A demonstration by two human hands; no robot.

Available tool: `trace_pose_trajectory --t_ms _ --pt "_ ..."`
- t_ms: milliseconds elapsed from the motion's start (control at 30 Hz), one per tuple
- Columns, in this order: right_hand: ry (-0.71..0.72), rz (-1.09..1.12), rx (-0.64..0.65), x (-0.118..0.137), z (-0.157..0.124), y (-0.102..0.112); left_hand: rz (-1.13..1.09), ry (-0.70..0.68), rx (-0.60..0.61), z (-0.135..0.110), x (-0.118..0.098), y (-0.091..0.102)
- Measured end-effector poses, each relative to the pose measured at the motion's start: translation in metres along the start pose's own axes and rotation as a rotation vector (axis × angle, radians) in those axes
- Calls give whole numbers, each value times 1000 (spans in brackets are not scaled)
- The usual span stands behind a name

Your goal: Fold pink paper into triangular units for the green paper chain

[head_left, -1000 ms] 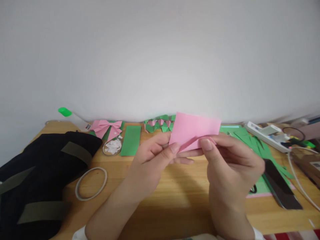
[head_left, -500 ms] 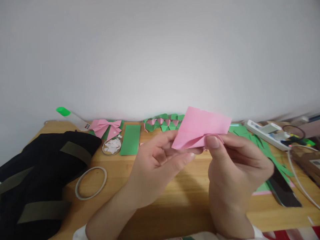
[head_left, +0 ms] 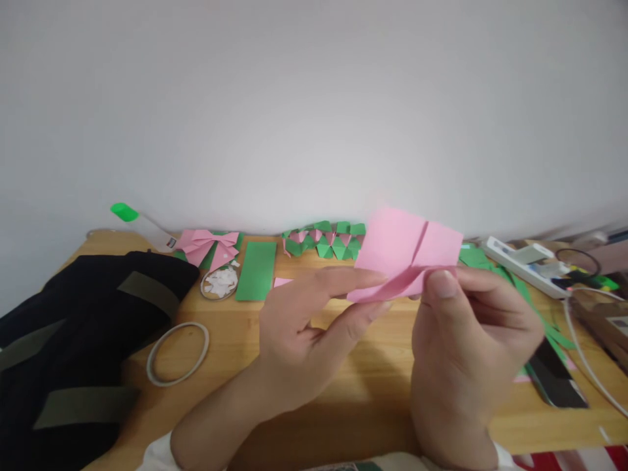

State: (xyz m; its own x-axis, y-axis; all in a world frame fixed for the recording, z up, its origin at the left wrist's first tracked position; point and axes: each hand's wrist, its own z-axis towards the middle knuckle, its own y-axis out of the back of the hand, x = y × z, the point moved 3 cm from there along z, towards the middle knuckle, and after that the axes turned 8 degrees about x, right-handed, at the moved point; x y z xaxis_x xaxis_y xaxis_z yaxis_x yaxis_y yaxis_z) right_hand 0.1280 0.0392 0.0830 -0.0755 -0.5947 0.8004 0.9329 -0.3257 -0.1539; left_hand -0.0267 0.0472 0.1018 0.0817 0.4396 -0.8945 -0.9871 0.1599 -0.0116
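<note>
A pink sheet of paper, partly folded, is held up above the wooden table. My right hand pinches its lower right part, thumb in front and fingers behind. At the lower left corner, my left hand has the paper between its fingers and thumb. A crease runs down the sheet's right half, and its lower edge curls up towards me. Behind the paper stands a zigzag row of green and pink folded paper, partly hidden by the sheet.
Left lie a black cloth item, a white ring, a dish of white scraps, a pink bow and a green paper rectangle. Right are a power strip, green strips and a dark phone.
The pink paper has turned and shifted slightly right, so a crease on its right half now shows. My left fingers have moved over the front of its lower left corner.
</note>
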Motion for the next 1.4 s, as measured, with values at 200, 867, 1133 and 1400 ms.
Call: trace_pose_trajectory --t_ms 200,867,1133,1400 --pt "-29 17 4 4 0 0 13 5 -2 -2 0 -1" --pt "-50 48 -37 0 1 0 66 27 32 -1 1 4" --pt "113 -123 200 13 13 2 85 7 36 4 1 14" --pt "176 -128 499 9 24 12 113 25 41 3 7 26"
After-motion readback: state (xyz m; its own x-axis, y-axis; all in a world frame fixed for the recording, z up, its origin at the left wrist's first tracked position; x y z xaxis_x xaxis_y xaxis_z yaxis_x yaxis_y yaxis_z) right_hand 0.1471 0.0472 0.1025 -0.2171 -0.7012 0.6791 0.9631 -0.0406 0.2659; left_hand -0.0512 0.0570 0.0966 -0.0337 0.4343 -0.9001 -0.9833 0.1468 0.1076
